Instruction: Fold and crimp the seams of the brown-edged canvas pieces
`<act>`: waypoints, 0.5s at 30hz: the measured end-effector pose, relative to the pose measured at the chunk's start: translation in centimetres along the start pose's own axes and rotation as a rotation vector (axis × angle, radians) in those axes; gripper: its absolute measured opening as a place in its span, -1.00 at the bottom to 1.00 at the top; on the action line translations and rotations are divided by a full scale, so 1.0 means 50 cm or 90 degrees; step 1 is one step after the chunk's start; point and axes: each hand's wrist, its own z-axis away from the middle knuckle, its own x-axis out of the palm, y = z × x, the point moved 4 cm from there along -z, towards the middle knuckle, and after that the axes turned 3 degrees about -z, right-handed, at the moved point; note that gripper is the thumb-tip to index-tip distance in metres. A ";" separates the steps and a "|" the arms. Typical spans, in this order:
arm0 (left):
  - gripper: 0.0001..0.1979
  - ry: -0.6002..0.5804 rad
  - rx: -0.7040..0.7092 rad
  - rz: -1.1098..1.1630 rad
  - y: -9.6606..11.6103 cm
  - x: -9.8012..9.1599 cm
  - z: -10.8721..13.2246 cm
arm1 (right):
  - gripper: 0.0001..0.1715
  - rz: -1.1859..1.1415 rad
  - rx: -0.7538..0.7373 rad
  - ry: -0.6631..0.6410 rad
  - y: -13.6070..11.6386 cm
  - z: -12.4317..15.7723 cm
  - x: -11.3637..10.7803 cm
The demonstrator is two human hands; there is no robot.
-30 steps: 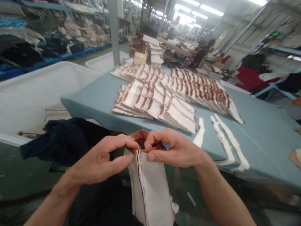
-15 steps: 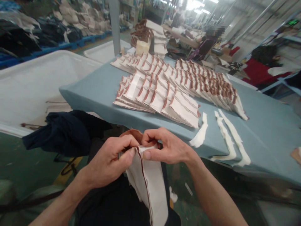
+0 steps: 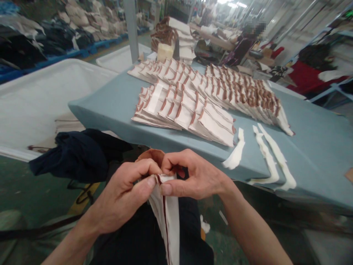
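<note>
Over my lap hangs a white fabric piece (image 3: 171,217) with a dark brown seam edge running down it and a brown part at its top. My left hand (image 3: 129,191) pinches its top edge just left of the seam, thumb against forefinger. On the other side of the seam, my right hand (image 3: 190,175) grips the same edge with its thumb in front and fingers curled behind. Both thumbs are close together at the top of the seam. The fingertips behind the cloth are partly hidden.
A blue-covered table (image 3: 110,106) stands ahead, bearing overlapping rows of white brown-edged fabric pieces (image 3: 190,106). White strips (image 3: 235,151) lie by its near edge. A white bin (image 3: 55,84) and dark blue cloth (image 3: 71,154) are at left. A person (image 3: 245,44) is farther back.
Both hands have shifted slightly left with the fabric piece, still pinching its top edge. The hanging part has swung left and now looks narrower.
</note>
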 end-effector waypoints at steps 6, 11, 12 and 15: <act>-0.74 -0.003 -0.029 0.041 -0.011 -0.006 -0.008 | -0.58 -0.098 0.032 -0.043 0.015 -0.004 0.004; -0.69 -0.022 -0.065 0.012 -0.006 -0.015 -0.005 | -0.65 0.032 0.016 -0.008 -0.001 -0.003 0.007; -0.69 -0.023 -0.069 -0.002 -0.002 -0.017 -0.005 | -0.67 0.083 0.016 0.009 -0.006 -0.002 0.008; -0.70 -0.021 -0.073 -0.053 0.011 -0.021 -0.005 | -0.75 0.210 -0.002 0.051 -0.022 0.003 0.012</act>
